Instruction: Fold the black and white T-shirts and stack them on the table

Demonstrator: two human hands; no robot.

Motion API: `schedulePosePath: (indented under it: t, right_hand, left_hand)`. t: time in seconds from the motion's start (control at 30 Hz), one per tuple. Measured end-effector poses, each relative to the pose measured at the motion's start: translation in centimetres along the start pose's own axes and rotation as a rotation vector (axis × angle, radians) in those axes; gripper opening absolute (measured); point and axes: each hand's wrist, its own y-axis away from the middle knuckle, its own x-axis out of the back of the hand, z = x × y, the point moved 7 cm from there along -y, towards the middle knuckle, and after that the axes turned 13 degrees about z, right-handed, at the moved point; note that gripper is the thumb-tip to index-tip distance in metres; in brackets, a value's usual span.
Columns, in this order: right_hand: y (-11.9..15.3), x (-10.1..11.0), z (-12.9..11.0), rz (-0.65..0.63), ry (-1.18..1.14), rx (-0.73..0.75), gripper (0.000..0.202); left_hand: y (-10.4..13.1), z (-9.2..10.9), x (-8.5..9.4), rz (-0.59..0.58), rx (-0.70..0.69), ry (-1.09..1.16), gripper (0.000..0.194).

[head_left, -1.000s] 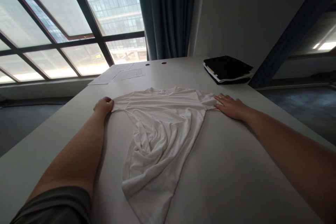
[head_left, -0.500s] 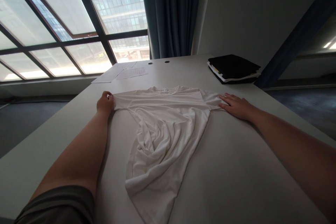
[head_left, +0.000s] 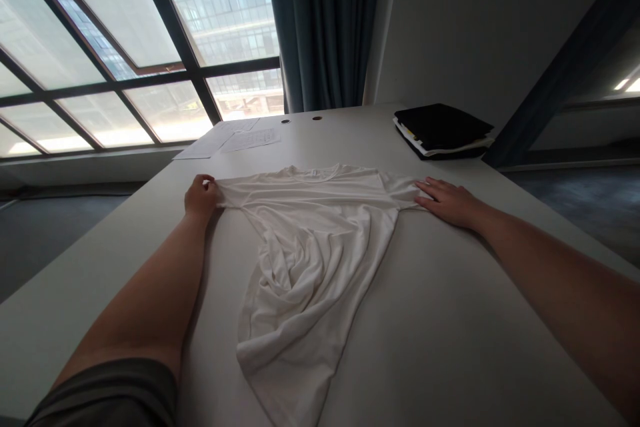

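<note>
A white T-shirt (head_left: 320,260) lies on the table with its neckline at the far side. Its upper part is stretched out sideways, while the body below is bunched in folds and its hem slants toward me. At the left sleeve end, my left hand (head_left: 201,196) is closed in a pinch on the cloth; its fingertips are partly hidden. My right hand (head_left: 449,201) rests flat over the end of the right sleeve, fingers extended and slightly apart.
The white table (head_left: 425,320) extends around the shirt. A black folder (head_left: 443,128) with papers inside lies at the far right. Paper sheets (head_left: 215,138) lie at the far left, near two round holes in the tabletop. Behind stand a dark curtain (head_left: 325,27) and large windows.
</note>
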Motion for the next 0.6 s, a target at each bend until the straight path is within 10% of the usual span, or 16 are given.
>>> schedulePosePath:
  t: [0.37, 0.6]
  right_hand:
    - [0.2, 0.3, 0.0, 0.009, -0.037, -0.005, 0.079]
    - [0.1, 1.2, -1.3, 0.050, -0.009, -0.058, 0.080]
  left_hand:
    - [0.0, -0.1, -1.4, -0.174, -0.021, -0.140, 0.033]
    - [2.5, 5.1, -2.6, -0.196, -0.449, -0.136, 0.044]
